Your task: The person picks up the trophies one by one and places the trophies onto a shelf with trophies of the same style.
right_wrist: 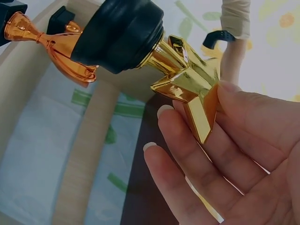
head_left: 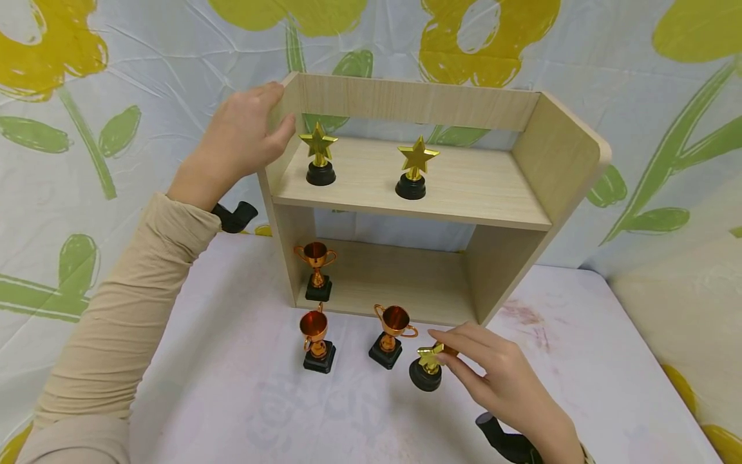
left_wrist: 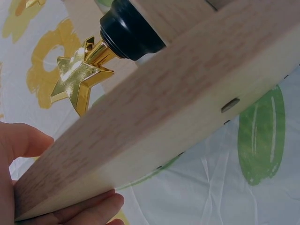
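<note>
My right hand (head_left: 498, 370) pinches a gold star trophy (right_wrist: 187, 77) by its star, between thumb and fingers. The trophy's round black base (head_left: 426, 376) tilts in front of the shelf; whether it touches the table I cannot tell. At the upper left, my left hand (head_left: 246, 125) holds the edge of the wooden shelf's side panel (left_wrist: 108, 140), thumb inside and fingers outside. Two more star trophies stand on the upper board, one at the left (head_left: 320, 158) and one near the middle (head_left: 413, 171). A copper cup trophy (head_left: 317, 270) occupies the lower level's left end.
Two copper cup trophies stand on the white table (head_left: 243, 386) before the shelf, one at the left (head_left: 315, 338) and another (head_left: 391, 335) beside the held trophy. The shelf's right panel (head_left: 556, 154) rises at the right. Behind hangs a flower-patterned cloth (head_left: 174, 58).
</note>
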Tool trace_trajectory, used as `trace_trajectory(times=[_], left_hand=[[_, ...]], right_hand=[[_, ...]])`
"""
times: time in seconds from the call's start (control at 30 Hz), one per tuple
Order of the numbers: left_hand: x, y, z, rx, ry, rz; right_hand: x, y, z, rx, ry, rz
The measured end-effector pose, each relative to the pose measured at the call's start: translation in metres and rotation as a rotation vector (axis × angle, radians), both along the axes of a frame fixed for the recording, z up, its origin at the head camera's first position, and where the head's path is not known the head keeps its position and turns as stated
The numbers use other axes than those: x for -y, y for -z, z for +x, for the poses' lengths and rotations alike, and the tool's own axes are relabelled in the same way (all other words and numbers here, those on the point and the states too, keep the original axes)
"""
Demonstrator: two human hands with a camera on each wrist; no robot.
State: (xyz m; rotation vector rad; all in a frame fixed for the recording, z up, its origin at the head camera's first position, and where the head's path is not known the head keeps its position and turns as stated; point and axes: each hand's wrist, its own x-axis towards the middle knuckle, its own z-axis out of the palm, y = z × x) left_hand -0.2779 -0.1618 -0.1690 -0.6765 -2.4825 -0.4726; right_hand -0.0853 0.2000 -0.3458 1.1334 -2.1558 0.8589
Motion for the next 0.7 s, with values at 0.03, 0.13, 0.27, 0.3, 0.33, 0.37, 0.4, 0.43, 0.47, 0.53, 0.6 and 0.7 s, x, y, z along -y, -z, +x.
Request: trace_trajectory(times=[0.03,0.13,0.27,0.3,0.33,0.37,0.4,0.43,0.47,0.53,0.6,0.7], left_hand=[[0.0001,0.0,0.0,0.0,0.0,0.001],[-0.0001,0.0005,-0.0008,-0.002,-0.001,0.003],[-0.0002,0.0008,-0.0017,-0.004,-0.002,0.003],[-0.0001,0.0007,-0.0016,-0.004,-0.002,0.002],[-0.0001,0.0005,-0.0016,-0.006,-0.001,0.001],[-0.0001,0.0004,-0.0015,-0.005,-0.002,0.001],[0.0,0.0003,-0.0014,-0.007,-0.001,0.002],[0.0,0.0002,-0.001,-0.012,0.001,0.001],[-0.0001,0.0003,-0.001,-0.016,0.002,-0.001],[-0.0003,0.0004,-0.0009,-0.02,0.004,-0.003],[-0.0003,-0.0001,-0.0002,-0.015,0.003,-0.007],[-0.0002,-0.0005,0.0004,-0.004,0.003,-0.009]], right_hand=[[0.0001,-0.0006,0.0003,-0.001,0.002,-0.002],[0.0005,-0.0028,0.001,-0.007,0.005,-0.013],[0.001,-0.0056,0.0016,-0.014,0.001,-0.035],[0.001,-0.0062,0.0018,-0.013,0.002,-0.04],[0.001,-0.0068,0.0021,-0.011,0.005,-0.043],[0.001,-0.0073,0.0024,-0.008,0.008,-0.047],[0.0011,-0.0077,0.0027,-0.005,0.011,-0.049],[0.001,-0.008,0.003,-0.003,0.014,-0.053],[0.0008,-0.0082,0.0033,-0.001,0.017,-0.055],[0.0006,-0.0083,0.003,-0.004,0.017,-0.064],[0.0001,-0.0081,0.0025,-0.006,0.017,-0.071],[-0.001,-0.0074,0.002,-0.008,0.026,-0.076]])
